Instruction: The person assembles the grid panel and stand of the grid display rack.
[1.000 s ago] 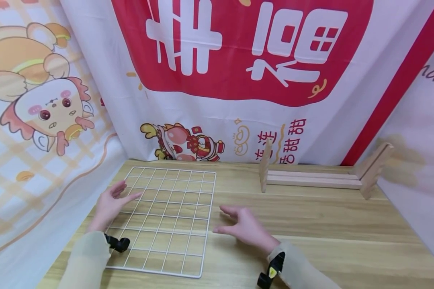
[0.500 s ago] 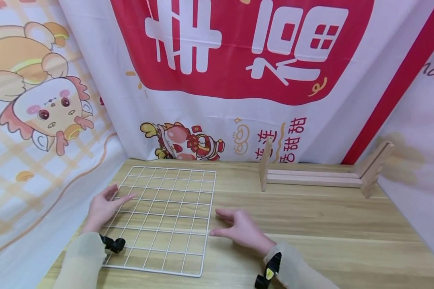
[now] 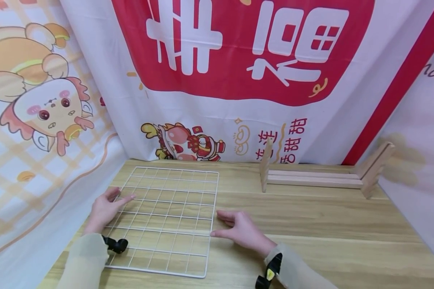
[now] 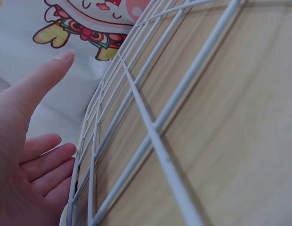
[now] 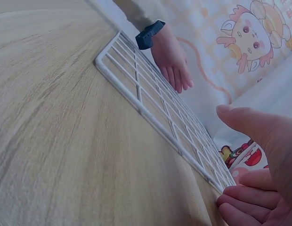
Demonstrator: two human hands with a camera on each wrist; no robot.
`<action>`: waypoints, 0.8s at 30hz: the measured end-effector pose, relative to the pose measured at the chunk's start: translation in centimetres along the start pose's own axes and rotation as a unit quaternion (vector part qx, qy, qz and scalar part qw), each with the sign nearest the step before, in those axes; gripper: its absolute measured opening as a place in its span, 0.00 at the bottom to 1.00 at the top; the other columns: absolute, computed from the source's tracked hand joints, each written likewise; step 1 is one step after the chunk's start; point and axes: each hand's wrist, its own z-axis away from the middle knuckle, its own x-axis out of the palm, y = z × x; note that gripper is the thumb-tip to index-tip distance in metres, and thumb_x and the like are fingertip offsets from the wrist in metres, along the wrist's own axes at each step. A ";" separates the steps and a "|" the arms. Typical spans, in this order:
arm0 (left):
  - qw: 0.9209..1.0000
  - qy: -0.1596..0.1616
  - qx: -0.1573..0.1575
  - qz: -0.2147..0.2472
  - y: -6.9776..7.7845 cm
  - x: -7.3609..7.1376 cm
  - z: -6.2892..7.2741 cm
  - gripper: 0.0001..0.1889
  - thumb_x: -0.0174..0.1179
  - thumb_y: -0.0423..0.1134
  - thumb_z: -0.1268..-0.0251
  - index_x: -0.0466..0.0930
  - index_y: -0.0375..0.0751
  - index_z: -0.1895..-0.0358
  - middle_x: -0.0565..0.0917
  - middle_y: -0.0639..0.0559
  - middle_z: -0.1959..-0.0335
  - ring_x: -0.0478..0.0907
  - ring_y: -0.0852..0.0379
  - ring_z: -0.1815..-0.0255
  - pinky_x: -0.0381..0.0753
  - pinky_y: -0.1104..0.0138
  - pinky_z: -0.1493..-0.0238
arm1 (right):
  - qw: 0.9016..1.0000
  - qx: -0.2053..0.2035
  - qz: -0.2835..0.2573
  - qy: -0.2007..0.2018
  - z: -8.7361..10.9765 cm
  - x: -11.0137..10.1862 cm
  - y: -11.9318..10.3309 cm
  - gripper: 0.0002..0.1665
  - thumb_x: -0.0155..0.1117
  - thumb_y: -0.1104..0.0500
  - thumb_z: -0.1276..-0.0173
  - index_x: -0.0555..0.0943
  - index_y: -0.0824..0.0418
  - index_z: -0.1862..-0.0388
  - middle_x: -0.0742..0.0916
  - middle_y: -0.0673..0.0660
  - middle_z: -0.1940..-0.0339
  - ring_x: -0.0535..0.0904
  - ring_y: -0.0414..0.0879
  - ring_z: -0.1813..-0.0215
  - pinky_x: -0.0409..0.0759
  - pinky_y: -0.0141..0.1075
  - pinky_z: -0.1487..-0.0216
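Note:
A white wire grid panel [image 3: 165,215] lies flat on the wooden table. At its left edge is my left hand [image 3: 104,208], its fingers against the outer wire and its thumb stretched out above the mesh. The left wrist view shows that thumb raised and the fingertips right at the edge wire [image 4: 73,188]. Across the panel, my right hand [image 3: 244,232] has its fingertips at the right edge, thumb apart from the fingers. In the right wrist view the fingers [image 5: 249,200] reach the far end of the border wire [image 5: 141,110], with the thumb lifted. Neither hand is curled round the wire.
A wooden stand [image 3: 312,179] with two upright ends sits at the back right of the table [image 3: 311,216]. Printed cloth [image 3: 105,80] hangs along the back and both sides. Black wrist cameras are strapped over both sleeves.
Both hands came in to the panel's side edges, the left moving left and the right moving left. In the last half second the panel has shifted slightly to the right.

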 end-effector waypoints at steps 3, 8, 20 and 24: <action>1.000 -0.007 0.002 -0.003 0.2 0.4 0.0 0.56 0.68 0.63 0.37 0.52 0.22 0.23 0.61 0.24 0.26 0.59 0.27 0.27 0.61 0.40 0.28 | 1.000 -0.005 -0.012 0.004 -0.1 -0.1 0.3 0.44 0.80 0.49 0.40 0.75 0.72 0.33 0.80 0.65 0.34 0.78 0.53 0.34 0.75 0.41 0.34; 1.000 -0.020 0.008 -0.017 0.7 1.3 0.0 0.56 0.67 0.65 0.37 0.53 0.23 0.24 0.62 0.25 0.26 0.61 0.28 0.27 0.62 0.40 0.28 | 0.999 -0.012 -0.040 0.012 -0.3 -0.9 1.0 0.45 0.81 0.52 0.40 0.73 0.76 0.33 0.79 0.70 0.34 0.78 0.59 0.34 0.75 0.45 0.34; 0.998 -0.063 0.006 -0.024 3.2 3.4 1.0 0.57 0.67 0.65 0.37 0.51 0.24 0.22 0.59 0.26 0.24 0.58 0.29 0.25 0.60 0.41 0.26 | 0.995 0.033 -0.078 0.057 0.1 -3.3 2.0 0.45 0.79 0.59 0.39 0.68 0.79 0.31 0.77 0.74 0.34 0.77 0.65 0.35 0.76 0.49 0.35; 0.998 -0.062 -0.005 -0.014 3.8 3.4 1.1 0.56 0.69 0.61 0.37 0.51 0.22 0.23 0.61 0.24 0.26 0.60 0.29 0.26 0.61 0.42 0.27 | 0.994 0.045 -0.073 0.064 0.3 -4.1 2.1 0.45 0.79 0.58 0.39 0.68 0.78 0.30 0.78 0.73 0.35 0.78 0.63 0.36 0.78 0.47 0.36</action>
